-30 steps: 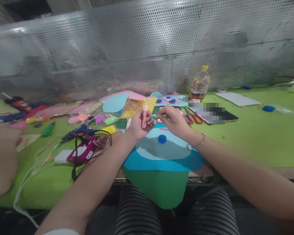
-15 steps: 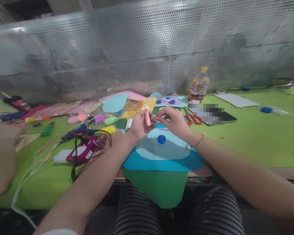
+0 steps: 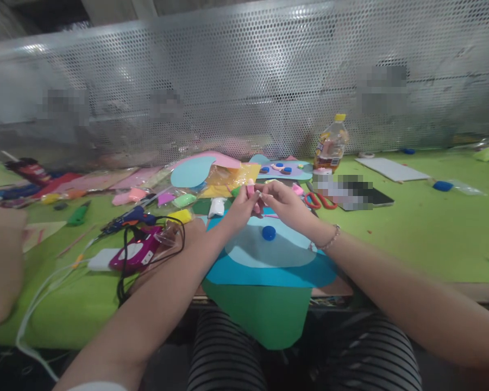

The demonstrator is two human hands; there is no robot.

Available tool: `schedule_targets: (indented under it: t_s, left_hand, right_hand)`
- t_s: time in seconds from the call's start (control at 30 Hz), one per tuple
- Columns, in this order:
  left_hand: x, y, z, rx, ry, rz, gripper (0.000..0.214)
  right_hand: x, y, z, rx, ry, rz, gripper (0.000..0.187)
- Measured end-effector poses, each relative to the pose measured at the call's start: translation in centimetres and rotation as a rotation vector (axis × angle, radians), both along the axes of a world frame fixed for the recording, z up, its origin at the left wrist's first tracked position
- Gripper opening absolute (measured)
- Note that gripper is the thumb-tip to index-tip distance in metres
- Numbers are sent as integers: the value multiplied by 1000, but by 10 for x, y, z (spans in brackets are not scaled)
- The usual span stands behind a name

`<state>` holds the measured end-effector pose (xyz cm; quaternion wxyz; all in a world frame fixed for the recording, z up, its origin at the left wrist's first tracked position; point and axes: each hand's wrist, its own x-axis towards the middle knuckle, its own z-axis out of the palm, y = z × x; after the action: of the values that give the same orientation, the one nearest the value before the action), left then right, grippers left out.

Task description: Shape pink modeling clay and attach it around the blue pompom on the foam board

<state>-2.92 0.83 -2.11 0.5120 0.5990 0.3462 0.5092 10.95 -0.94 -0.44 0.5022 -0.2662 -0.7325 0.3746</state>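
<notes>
My left hand [image 3: 243,209] is closed round a small pink roll of modelling clay [image 3: 251,189], which sticks up between thumb and fingers. My right hand [image 3: 284,202] meets it from the other side, its thumb and fingertips pinched at the clay; the fingers partly hide the contact. Below both hands, a round blue clay lump [image 3: 269,233] sits on a pale blue paper shape [image 3: 244,252]. That shape lies on a darker blue sheet [image 3: 269,276], and a green paper piece [image 3: 264,317] hangs over the table edge.
Left of my forearm are a glue gun [image 3: 132,217], a purple power strip [image 3: 138,252] and loose cables. Red-handled scissors [image 3: 313,201], a phone-like dark slab [image 3: 377,195] and a bottle [image 3: 332,144] stand to the right. Another person's arm [image 3: 2,266] reaches in at far left.
My hands have come together, the right fingertips now meeting the clay. The pink roll has turned and is more covered by fingers. The white packet beside my left hand shows more.
</notes>
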Motion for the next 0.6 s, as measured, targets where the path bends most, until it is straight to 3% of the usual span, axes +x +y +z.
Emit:
schedule_targets:
  t_s: [0.17,0.43,0.6]
  left_hand:
    - [-1,-2,0,178,217,75,31]
    - [-3,-5,1,245,312,137,24]
    - [-5,-3,2,292,384,242,29]
  right_hand:
    - [0,0,0,27,-5,45,18]
    - [3,2,-2,147,-106,0,15]
    - [7,9,-2,114,-123,-210,13]
